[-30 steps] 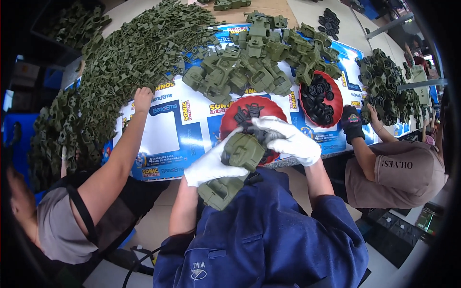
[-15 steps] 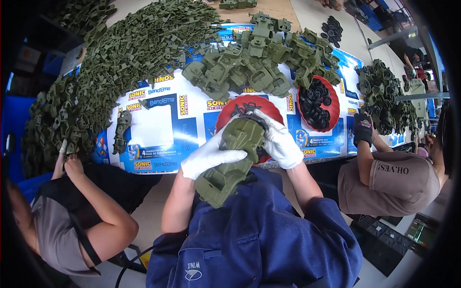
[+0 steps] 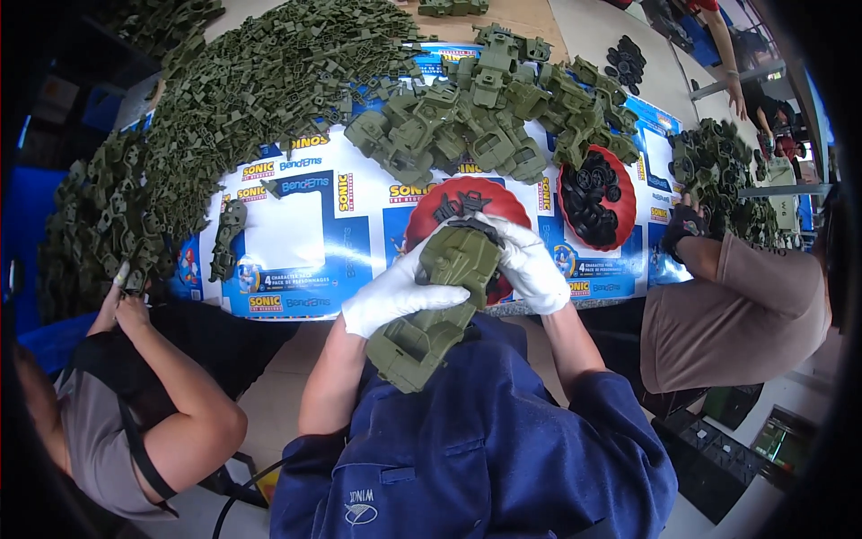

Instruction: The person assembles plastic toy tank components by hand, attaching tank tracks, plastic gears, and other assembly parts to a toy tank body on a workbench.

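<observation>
In front of my chest I hold an olive-green plastic toy truck body (image 3: 420,346), tilted with its front end up and away from me. My left hand (image 3: 388,295), white-gloved, is closed round its middle with the thumb across it. A dark plastic part (image 3: 483,228) sits at the truck's front end. My right hand (image 3: 536,274), also white-gloved, presses its fingers on this part from the right; the fingertips are partly hidden. Just beyond stands a red bowl (image 3: 514,199) with black plastic parts (image 3: 460,203) in it.
A second red bowl (image 3: 626,214) holds black toy wheels (image 3: 588,193). Green truck bodies (image 3: 489,108) lie piled beyond, with a large heap of small green pieces (image 3: 269,81) at far left. Co-workers sit on both sides, one with a gloved hand (image 3: 682,226) at the right.
My hands and the toy truck stay almost in place, the truck turning slightly. The co-worker on the right leans forward, and another person's arm has come in at the upper right.
</observation>
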Action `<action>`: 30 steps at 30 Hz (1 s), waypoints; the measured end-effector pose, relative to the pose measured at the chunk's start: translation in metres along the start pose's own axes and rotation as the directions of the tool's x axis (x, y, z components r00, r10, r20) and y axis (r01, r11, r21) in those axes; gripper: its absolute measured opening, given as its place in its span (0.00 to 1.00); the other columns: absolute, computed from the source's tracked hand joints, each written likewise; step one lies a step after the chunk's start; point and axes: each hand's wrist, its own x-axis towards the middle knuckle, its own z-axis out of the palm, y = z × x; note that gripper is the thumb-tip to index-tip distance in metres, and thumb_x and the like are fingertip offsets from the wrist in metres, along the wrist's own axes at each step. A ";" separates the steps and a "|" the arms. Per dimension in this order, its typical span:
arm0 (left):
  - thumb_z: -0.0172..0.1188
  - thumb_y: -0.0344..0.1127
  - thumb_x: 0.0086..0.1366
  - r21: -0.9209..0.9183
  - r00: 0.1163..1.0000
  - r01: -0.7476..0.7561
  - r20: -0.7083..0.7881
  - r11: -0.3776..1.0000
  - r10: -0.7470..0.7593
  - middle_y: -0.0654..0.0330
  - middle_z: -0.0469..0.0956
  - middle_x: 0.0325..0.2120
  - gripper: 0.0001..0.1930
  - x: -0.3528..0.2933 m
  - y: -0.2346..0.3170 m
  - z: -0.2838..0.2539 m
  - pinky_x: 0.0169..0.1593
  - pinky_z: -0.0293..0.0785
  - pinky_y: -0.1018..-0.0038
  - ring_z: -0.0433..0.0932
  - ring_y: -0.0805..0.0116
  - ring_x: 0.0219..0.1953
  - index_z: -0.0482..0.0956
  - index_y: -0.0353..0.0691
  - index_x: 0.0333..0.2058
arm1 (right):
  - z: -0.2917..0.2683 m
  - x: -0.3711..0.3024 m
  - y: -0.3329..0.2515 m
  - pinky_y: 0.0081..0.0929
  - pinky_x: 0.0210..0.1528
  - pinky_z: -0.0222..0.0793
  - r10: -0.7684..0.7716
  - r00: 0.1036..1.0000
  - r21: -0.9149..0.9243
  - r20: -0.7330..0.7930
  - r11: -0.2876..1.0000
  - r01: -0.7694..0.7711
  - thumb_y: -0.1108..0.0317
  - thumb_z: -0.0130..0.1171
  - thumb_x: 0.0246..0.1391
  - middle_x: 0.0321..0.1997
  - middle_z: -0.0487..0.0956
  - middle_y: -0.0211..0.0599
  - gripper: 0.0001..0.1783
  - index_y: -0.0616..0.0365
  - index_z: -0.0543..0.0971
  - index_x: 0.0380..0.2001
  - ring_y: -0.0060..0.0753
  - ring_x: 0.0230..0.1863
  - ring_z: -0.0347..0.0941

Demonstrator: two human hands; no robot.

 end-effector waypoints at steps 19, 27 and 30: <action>0.73 0.66 0.41 0.494 0.687 -0.564 -0.165 0.662 0.708 0.47 0.71 0.52 0.50 0.021 -0.045 0.004 0.59 0.66 0.62 0.71 0.52 0.56 0.69 0.33 0.53 | 0.064 0.006 0.027 0.38 0.63 0.60 -0.559 0.829 -0.699 0.026 0.583 0.415 0.45 0.60 0.51 0.57 0.71 0.50 0.39 0.67 0.67 0.56 0.45 0.59 0.68; 0.69 0.61 0.50 0.654 0.579 -0.585 -0.076 0.479 0.811 0.46 0.72 0.50 0.41 0.021 -0.030 0.016 0.57 0.68 0.58 0.73 0.47 0.53 0.69 0.32 0.52 | 0.069 0.000 0.007 0.42 0.62 0.61 -0.577 0.812 -0.720 0.094 0.524 0.455 0.49 0.59 0.50 0.56 0.71 0.53 0.39 0.67 0.66 0.57 0.51 0.58 0.68; 0.68 0.61 0.50 0.639 0.605 -0.588 -0.058 0.495 0.794 0.45 0.72 0.50 0.42 0.020 -0.035 0.011 0.58 0.67 0.58 0.73 0.47 0.53 0.69 0.32 0.53 | 0.066 0.007 0.004 0.44 0.61 0.62 -0.634 0.726 -0.781 0.266 0.300 0.548 0.49 0.57 0.52 0.54 0.72 0.53 0.37 0.67 0.67 0.57 0.54 0.57 0.69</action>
